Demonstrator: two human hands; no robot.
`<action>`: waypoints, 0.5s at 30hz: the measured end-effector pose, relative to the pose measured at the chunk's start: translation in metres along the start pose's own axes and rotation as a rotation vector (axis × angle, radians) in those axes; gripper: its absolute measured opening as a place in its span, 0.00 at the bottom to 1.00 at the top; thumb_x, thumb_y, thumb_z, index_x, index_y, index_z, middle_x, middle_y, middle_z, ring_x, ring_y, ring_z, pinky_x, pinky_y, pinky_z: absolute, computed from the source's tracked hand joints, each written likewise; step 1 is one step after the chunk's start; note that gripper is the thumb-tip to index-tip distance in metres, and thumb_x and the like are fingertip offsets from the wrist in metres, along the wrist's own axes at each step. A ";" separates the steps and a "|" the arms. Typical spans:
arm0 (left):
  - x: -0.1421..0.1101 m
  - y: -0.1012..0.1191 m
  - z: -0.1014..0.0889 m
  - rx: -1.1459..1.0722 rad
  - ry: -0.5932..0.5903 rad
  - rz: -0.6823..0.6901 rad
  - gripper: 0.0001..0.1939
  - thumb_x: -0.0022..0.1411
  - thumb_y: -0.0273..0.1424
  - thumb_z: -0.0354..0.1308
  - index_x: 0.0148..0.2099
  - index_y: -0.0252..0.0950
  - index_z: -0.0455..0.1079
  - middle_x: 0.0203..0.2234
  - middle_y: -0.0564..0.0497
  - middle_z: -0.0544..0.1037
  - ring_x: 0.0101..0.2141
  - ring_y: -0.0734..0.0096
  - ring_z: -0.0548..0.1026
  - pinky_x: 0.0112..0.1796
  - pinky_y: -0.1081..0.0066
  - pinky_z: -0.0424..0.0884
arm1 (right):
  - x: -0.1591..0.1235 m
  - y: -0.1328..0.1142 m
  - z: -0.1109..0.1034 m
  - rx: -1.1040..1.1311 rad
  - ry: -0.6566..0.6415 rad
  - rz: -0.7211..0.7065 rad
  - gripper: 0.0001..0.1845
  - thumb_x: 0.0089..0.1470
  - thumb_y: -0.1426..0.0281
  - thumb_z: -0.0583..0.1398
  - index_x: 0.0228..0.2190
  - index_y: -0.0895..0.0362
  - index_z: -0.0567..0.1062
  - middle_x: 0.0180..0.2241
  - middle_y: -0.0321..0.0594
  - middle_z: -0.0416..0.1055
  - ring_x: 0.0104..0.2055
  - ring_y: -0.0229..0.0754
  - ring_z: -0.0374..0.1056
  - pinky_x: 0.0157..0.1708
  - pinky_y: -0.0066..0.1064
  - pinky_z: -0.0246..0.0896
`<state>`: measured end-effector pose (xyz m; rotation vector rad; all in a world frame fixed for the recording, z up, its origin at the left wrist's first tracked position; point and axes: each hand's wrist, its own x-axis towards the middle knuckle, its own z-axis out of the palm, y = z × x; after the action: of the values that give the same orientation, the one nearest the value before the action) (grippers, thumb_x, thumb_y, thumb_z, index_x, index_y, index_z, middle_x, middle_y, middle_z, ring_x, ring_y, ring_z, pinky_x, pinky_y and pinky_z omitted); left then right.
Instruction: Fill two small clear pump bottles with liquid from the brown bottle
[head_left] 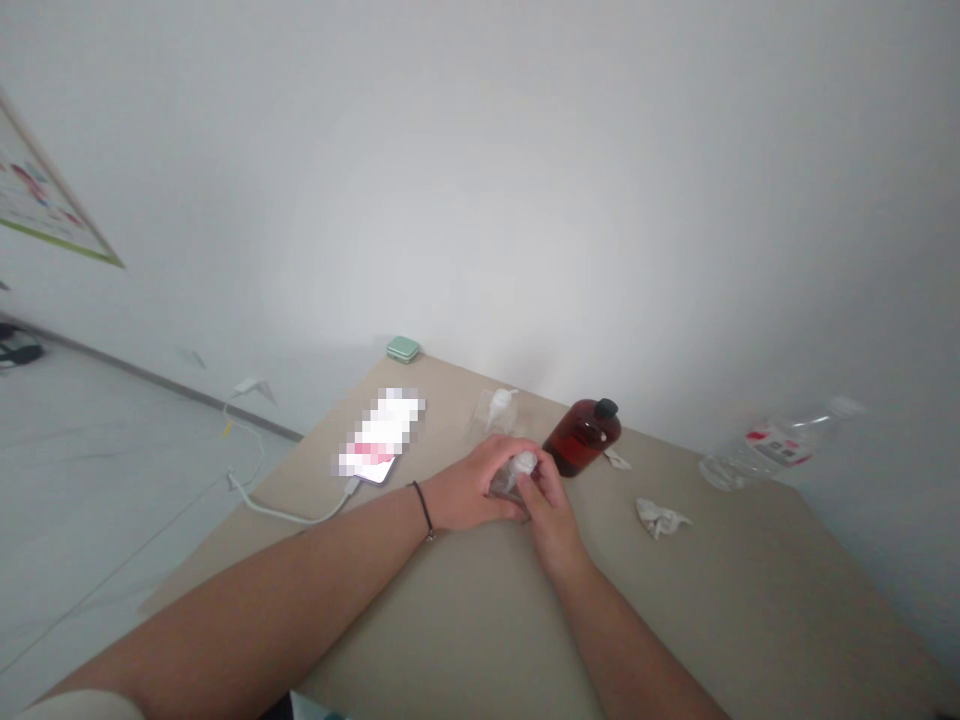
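Observation:
My left hand (472, 490) and my right hand (551, 510) meet over the middle of a beige table (720, 600). Together they hold a small clear plastic object wrapped with something white (514, 475), partly hidden by my fingers. Just beyond my right hand stands a dark amber bottle with a black cap (583, 435). A clear packet with a white piece (495, 412) lies behind my hands. A crumpled white tissue (660, 517) lies to the right.
A pixelated phone (375, 440) lies left on the table, with a white charging cable (285, 515) running off the edge. A green case (403, 349) sits at the far corner. A plastic water bottle (780, 447) lies at the right edge. A wall stands behind.

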<state>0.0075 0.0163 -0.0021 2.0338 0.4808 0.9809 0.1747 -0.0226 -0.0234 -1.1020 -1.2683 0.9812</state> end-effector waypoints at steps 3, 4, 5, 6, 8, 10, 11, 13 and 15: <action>0.000 -0.002 0.001 -0.006 -0.003 0.009 0.38 0.56 0.29 0.69 0.65 0.40 0.57 0.58 0.42 0.67 0.59 0.53 0.67 0.61 0.52 0.65 | 0.000 -0.002 0.000 -0.043 -0.012 -0.018 0.22 0.55 0.50 0.63 0.46 0.49 0.75 0.44 0.39 0.71 0.50 0.48 0.68 0.54 0.44 0.62; 0.000 -0.003 0.001 -0.007 -0.004 0.009 0.38 0.56 0.29 0.69 0.65 0.41 0.57 0.58 0.42 0.67 0.59 0.53 0.67 0.61 0.52 0.64 | 0.000 -0.003 0.000 -0.056 -0.009 -0.026 0.22 0.56 0.50 0.63 0.46 0.49 0.75 0.44 0.39 0.71 0.50 0.48 0.67 0.55 0.44 0.61; 0.000 -0.004 0.001 -0.007 -0.005 0.006 0.39 0.56 0.29 0.69 0.65 0.41 0.57 0.58 0.41 0.67 0.59 0.53 0.67 0.61 0.52 0.64 | -0.001 -0.003 0.000 -0.065 -0.006 -0.033 0.22 0.56 0.49 0.62 0.46 0.49 0.76 0.44 0.40 0.71 0.51 0.49 0.67 0.56 0.44 0.61; 0.000 -0.004 0.001 -0.009 -0.003 0.003 0.39 0.56 0.29 0.69 0.65 0.41 0.56 0.58 0.41 0.67 0.59 0.52 0.67 0.61 0.52 0.64 | -0.001 -0.004 0.000 -0.067 -0.003 -0.036 0.22 0.57 0.48 0.62 0.46 0.49 0.76 0.44 0.40 0.71 0.51 0.49 0.66 0.56 0.44 0.60; 0.000 -0.005 0.001 -0.008 0.001 -0.002 0.39 0.56 0.30 0.69 0.66 0.41 0.56 0.58 0.41 0.66 0.59 0.52 0.67 0.61 0.52 0.64 | -0.001 -0.005 0.000 -0.063 0.001 -0.035 0.22 0.57 0.48 0.61 0.46 0.49 0.76 0.44 0.40 0.70 0.52 0.49 0.66 0.56 0.43 0.60; -0.001 -0.005 0.001 -0.004 0.005 0.000 0.40 0.56 0.30 0.69 0.66 0.41 0.56 0.58 0.42 0.66 0.59 0.52 0.67 0.61 0.52 0.64 | -0.001 -0.005 0.000 -0.060 0.004 -0.031 0.22 0.58 0.48 0.60 0.45 0.49 0.76 0.45 0.40 0.70 0.52 0.49 0.66 0.56 0.43 0.60; -0.001 -0.005 0.001 -0.003 0.005 -0.003 0.40 0.56 0.30 0.69 0.66 0.42 0.55 0.58 0.42 0.66 0.59 0.52 0.67 0.61 0.52 0.64 | -0.001 -0.004 0.000 -0.059 0.005 -0.031 0.22 0.58 0.48 0.60 0.45 0.49 0.76 0.45 0.40 0.70 0.52 0.49 0.66 0.56 0.43 0.60; -0.001 -0.004 0.001 -0.005 0.002 -0.012 0.40 0.55 0.30 0.69 0.66 0.42 0.55 0.58 0.42 0.66 0.59 0.52 0.67 0.60 0.52 0.65 | -0.001 -0.003 0.000 -0.050 0.004 -0.029 0.21 0.58 0.49 0.60 0.45 0.49 0.75 0.45 0.39 0.71 0.52 0.49 0.66 0.56 0.43 0.60; -0.001 -0.004 0.001 -0.009 0.003 -0.018 0.40 0.55 0.29 0.69 0.66 0.42 0.56 0.58 0.42 0.66 0.59 0.52 0.67 0.60 0.52 0.65 | 0.000 -0.003 -0.001 -0.033 0.000 -0.025 0.20 0.58 0.50 0.61 0.45 0.49 0.75 0.45 0.39 0.71 0.52 0.48 0.66 0.56 0.43 0.60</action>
<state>0.0076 0.0176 -0.0059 2.0169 0.4944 0.9739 0.1752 -0.0231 -0.0209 -1.1095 -1.2997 0.9449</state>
